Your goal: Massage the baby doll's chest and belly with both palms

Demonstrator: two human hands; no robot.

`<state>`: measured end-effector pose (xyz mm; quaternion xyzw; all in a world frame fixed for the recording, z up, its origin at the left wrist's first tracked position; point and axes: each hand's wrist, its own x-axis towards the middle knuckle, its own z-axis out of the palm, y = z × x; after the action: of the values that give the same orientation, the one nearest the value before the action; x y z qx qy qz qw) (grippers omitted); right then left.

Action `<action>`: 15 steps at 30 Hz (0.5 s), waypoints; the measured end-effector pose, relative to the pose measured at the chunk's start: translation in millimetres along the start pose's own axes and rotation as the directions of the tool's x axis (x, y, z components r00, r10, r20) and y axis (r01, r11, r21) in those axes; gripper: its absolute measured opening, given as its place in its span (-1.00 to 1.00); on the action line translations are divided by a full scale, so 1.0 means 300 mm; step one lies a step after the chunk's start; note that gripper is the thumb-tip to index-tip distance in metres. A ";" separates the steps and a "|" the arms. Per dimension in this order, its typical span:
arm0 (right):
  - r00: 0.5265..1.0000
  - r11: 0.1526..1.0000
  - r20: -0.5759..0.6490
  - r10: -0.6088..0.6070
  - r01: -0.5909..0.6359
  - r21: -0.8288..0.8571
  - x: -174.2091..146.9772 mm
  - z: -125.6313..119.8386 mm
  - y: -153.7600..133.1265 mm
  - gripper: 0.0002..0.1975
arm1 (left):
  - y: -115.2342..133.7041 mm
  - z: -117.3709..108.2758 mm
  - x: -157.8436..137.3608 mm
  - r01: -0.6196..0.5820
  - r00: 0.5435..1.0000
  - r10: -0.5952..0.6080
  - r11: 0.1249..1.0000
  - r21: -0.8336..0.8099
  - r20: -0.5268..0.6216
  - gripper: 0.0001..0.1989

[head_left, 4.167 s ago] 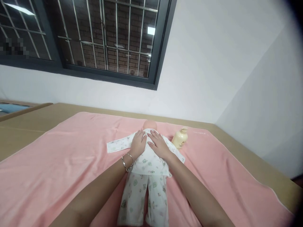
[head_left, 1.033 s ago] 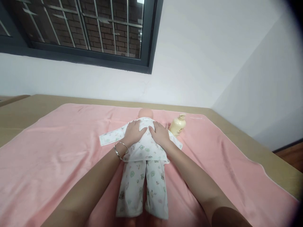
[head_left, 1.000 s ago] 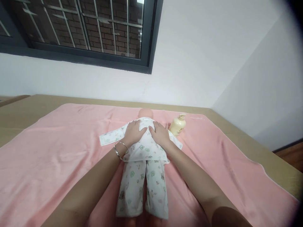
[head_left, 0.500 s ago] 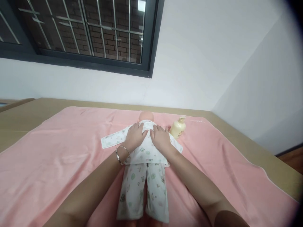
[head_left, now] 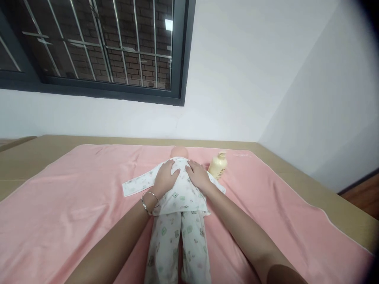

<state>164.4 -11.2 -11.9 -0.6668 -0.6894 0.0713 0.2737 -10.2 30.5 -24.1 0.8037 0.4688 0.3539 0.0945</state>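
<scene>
A baby doll (head_left: 179, 152) in a white printed top (head_left: 180, 201) and matching trousers (head_left: 166, 244) lies on a pink blanket (head_left: 89, 189), its head toward the wall. No facial features show on the head. My left hand (head_left: 166, 178), with a silver bangle (head_left: 148, 203) at the wrist, rests flat on the left side of the upper body. On the right side of it lies my right hand (head_left: 199, 176), fingers stretched toward the shoulder. Both hands touch the cloth and grip nothing. The doll's left-hand sleeve (head_left: 137, 184) sticks out sideways.
A pale yellow pump bottle (head_left: 218, 165) stands on the blanket just right of the doll's shoulder. Around the blanket runs a wooden surface (head_left: 296, 177) that meets the white wall (head_left: 231, 79). A dark-framed barred window (head_left: 182, 79) is at upper left.
The camera view has tilted up slightly, so everything sits a little lower and further left. Both hands have moved slightly up the doll's upper body, toward the shoulders.
</scene>
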 end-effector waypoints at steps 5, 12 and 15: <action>0.996 0.994 0.040 0.084 -0.081 -0.069 0.016 0.022 0.029 -0.39 | -0.049 0.017 0.009 0.110 0.991 -0.116 0.989 0.097 0.065 -0.43; 0.989 0.968 0.053 -0.139 0.147 -0.204 -0.079 -0.007 -0.104 -0.48 | 0.102 -0.044 -0.036 -0.075 0.992 0.041 0.957 0.279 0.123 -0.60; 0.966 0.944 0.104 -0.236 0.253 -0.210 -0.120 -0.026 -0.151 -0.43 | 0.150 -0.045 -0.057 -0.203 0.976 0.185 0.965 0.166 0.117 -0.60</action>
<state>126.8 -52.2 5.4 -0.5991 -0.7806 -0.0149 0.1773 6.5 -10.4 -0.9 0.8678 0.4120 0.2776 0.0108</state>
